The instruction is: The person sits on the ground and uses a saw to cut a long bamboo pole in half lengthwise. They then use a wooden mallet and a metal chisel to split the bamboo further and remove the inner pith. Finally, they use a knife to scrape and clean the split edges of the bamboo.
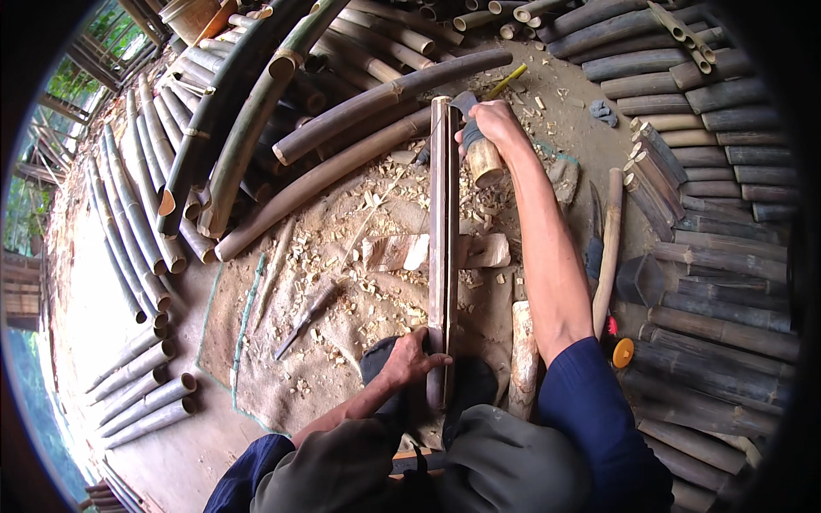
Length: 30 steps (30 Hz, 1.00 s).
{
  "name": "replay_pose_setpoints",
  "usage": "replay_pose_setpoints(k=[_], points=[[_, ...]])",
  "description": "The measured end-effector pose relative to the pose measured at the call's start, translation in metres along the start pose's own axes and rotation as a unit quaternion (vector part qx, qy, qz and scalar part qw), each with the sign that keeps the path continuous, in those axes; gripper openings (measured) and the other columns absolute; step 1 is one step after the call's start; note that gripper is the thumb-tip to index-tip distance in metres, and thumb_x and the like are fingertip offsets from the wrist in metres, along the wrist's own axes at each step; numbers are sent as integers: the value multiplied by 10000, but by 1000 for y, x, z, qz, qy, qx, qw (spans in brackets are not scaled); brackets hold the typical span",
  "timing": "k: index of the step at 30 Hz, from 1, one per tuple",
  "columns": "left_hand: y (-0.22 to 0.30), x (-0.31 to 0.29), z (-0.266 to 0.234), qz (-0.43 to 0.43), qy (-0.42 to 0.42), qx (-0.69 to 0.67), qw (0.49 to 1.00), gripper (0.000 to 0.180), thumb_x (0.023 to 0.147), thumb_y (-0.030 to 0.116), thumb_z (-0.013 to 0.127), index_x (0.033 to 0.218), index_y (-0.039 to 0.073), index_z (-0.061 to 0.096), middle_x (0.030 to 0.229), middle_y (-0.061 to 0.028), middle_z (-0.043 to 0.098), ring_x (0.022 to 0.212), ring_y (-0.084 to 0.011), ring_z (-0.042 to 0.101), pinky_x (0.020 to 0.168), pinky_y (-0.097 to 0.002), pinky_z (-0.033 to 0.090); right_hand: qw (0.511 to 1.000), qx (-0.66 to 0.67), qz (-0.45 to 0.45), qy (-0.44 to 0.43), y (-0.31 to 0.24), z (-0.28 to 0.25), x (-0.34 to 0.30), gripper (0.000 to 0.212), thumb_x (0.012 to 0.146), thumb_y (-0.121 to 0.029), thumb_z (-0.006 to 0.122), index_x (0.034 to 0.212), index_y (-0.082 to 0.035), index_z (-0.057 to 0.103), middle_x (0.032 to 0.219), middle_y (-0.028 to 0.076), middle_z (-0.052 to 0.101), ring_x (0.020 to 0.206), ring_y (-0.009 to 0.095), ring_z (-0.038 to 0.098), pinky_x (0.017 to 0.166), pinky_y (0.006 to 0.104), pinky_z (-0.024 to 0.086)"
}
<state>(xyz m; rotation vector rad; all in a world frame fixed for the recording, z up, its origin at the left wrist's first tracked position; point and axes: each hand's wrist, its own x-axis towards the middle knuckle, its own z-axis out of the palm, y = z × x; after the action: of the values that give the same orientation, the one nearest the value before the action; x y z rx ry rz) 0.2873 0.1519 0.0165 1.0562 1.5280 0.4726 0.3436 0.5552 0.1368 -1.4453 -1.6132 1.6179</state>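
A long split bamboo piece lies lengthwise before me, across a rough wooden block. My left hand grips its near end, thumb over the edge. At the far end, my right hand is closed around a wooden-handled blade with a dark wrapping on its handle. Its grey metal part sits beside the bamboo's tip; whether they touch I cannot tell. On the burlap mat to the left rests a chisel-like tool with a dark handle.
Bamboo poles are heaped at the far left, and cut lengths are stacked along the right. A stick, a short log and an orange round object lie right of my knees. Wood chips cover the ground.
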Motion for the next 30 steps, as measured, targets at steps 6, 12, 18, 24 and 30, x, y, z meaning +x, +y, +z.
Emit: replay_pose_setpoints(k=[6,12,18,24,30], points=[[-19,4,4,-15,1,-17,1000,730,777,382,913,1295,-22,595,1041,-208,736,971,-286,713,879,-425,548,965,223,-65,-118,60,14,-179,428,962,-224,636,1296,31,553,951,89,695,750,141,688,563,283,594],[-26,14,17,89,29,-83,992,878,752,413,926,1382,-32,507,1177,-277,689,1150,-429,660,989,-471,507,999,-25,-13,-30,176,34,-323,533,897,-89,748,1353,116,561,1009,186,687,806,231,709,710,374,595],[-22,12,25,59,15,-43,997,852,824,370,893,1307,-75,352,1153,-339,630,1163,-464,634,980,-506,493,938,-315,-146,8,163,42,-332,794,865,-96,737,1596,-150,432,1053,209,597,879,402,680,765,466,579],[-30,13,31,75,0,-64,995,843,874,294,855,1326,-84,253,1241,-347,571,1245,-396,595,1009,-479,487,931,-341,-127,-6,162,45,-332,812,876,-92,717,1617,-171,395,1028,201,565,852,414,664,738,491,568],[-56,33,45,100,-6,-59,993,731,906,181,752,1310,-106,214,1199,-330,556,1192,-401,604,1011,-453,493,942,-324,-81,18,155,66,-326,779,887,-106,718,1602,-114,410,1030,226,576,865,420,660,755,497,554]])
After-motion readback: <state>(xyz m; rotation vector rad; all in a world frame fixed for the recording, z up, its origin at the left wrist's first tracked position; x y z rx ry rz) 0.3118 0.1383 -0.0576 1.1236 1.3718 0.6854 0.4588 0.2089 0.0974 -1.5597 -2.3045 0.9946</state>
